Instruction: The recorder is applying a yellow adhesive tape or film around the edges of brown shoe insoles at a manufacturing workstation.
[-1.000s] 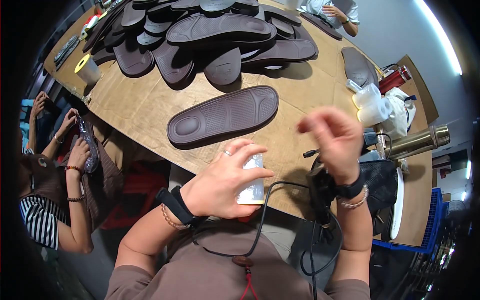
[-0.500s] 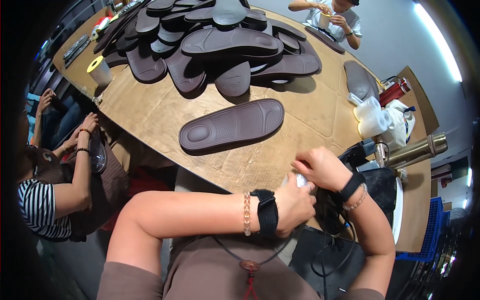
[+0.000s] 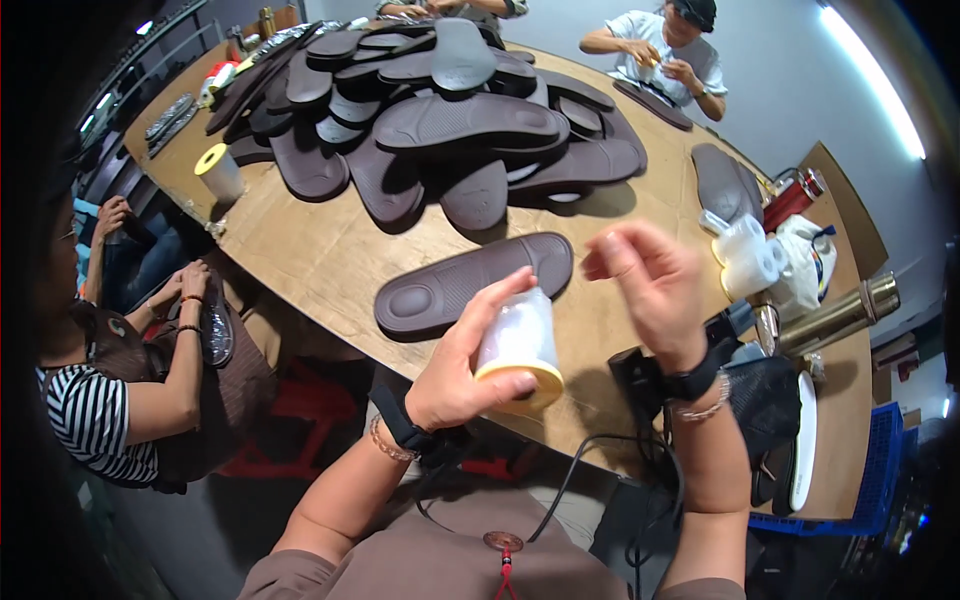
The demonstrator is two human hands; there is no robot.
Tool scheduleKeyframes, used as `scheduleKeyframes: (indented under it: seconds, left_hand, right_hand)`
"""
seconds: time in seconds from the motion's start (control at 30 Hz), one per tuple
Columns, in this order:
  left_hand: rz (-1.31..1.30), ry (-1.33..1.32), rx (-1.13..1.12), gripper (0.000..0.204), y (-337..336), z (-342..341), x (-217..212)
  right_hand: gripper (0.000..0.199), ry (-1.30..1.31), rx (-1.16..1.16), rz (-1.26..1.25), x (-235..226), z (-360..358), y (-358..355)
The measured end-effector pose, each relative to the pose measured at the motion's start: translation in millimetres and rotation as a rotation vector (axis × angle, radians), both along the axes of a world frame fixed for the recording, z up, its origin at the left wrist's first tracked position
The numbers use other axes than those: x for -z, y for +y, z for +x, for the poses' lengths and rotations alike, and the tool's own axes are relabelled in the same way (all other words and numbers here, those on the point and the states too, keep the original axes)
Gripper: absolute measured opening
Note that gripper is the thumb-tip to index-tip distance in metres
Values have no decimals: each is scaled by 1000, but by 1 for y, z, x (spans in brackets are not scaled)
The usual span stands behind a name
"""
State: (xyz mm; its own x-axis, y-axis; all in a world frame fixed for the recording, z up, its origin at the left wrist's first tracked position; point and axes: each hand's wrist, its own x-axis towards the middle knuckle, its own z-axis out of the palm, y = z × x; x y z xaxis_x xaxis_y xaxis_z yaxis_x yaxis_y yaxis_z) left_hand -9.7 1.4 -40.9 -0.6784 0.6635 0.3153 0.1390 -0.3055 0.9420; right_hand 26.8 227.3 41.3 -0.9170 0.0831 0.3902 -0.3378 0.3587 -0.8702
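Left hand holds a clear roll

The left hand is wrapped around the clear roll, with its thumb across the yellow end. The roll is up over the near side of the table. The right hand is up in the air, to the right of the roll. Its fingers are bent, but I cannot tell if they pinch anything. A brown sole lies on the table, just past the left hand. A big pile of soles is farther away.

Roll whitish, end yellow; sole dark brown; co-worker's sleeve striped black-and-white; basket blue.
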Motion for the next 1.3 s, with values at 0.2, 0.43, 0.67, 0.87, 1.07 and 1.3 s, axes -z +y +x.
scheduleKeyframes:
  seconds: [0.2,0.43,0.67,0.87,1.07,1.3]
  left_hand:
    - [203,-286,-92,89,-14,-9,13]
    - [290,-718,60,69,-6,1,21]
    - [-6,-300,-108,81,-22,-10,22]
    - [183,-359,-49,95,-36,-14,10]
    - [130,-389,6,92,-40,-16,15]
    - [65,-348,49,83,-32,-8,23]
  right_hand:
    - [66,62,-302,226,51,-6,-39]
    - [90,208,-187,428,78,1,-43]
    - [84,123,-220,366,68,0,-37]
    - [81,-90,-179,263,54,-3,-58]
    - [76,-465,-229,-196,57,15,-63]
    - [76,-557,-305,-265,73,23,-36]
